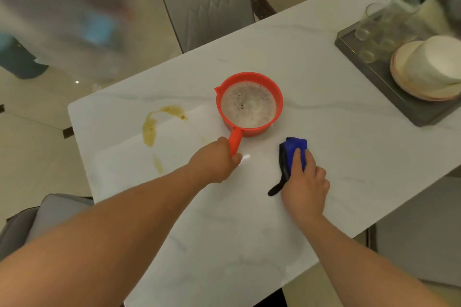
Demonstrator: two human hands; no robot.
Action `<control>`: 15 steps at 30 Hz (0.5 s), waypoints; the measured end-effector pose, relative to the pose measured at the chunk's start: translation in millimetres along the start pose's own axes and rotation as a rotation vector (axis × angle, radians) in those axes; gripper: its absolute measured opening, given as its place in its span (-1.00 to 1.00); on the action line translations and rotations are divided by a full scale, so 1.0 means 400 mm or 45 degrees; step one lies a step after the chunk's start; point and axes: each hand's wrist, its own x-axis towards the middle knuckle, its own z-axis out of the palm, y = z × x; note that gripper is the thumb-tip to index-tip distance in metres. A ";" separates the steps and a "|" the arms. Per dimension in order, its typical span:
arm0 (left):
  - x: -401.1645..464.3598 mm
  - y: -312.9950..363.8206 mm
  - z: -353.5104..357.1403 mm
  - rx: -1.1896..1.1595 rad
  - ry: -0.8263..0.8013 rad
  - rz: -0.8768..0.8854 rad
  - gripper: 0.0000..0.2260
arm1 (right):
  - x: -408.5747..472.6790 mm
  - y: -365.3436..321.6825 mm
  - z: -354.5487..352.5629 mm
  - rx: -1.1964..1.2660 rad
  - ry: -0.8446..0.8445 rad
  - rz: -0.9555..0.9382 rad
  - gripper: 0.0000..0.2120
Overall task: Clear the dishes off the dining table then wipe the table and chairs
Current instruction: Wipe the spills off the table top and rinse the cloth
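An orange plastic dipper (249, 104) full of foamy water stands on the white marble table (324, 132). My left hand (217, 159) grips its handle at the near end. To the right, my right hand (305, 182) lies on a crumpled blue and black cloth (290, 154) on the table top, its fingers curved over it. A yellowish-brown spill (151, 129) smears the table left of the dipper, with a smaller streak (158, 164) nearer to me.
A dark grey tray (389, 87) at the far right holds stacked white bowls and plates (429, 67) and several glasses (374, 25). A grey chair (207, 2) stands behind the table, another chair (50, 212) at the near left, and a seat (419, 232) at the right.
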 end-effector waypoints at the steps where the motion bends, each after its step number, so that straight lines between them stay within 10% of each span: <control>1: -0.006 0.005 0.009 0.017 -0.010 0.026 -0.65 | -0.033 -0.007 0.008 -0.004 -0.007 0.001 -0.14; 8: -0.075 0.069 0.104 0.148 -0.110 0.267 -0.68 | -0.264 -0.103 0.045 0.075 -0.032 0.076 -0.15; 15: -0.143 0.066 0.144 0.112 -0.198 0.442 -0.60 | -0.387 -0.303 0.090 0.076 -0.009 -0.087 -0.65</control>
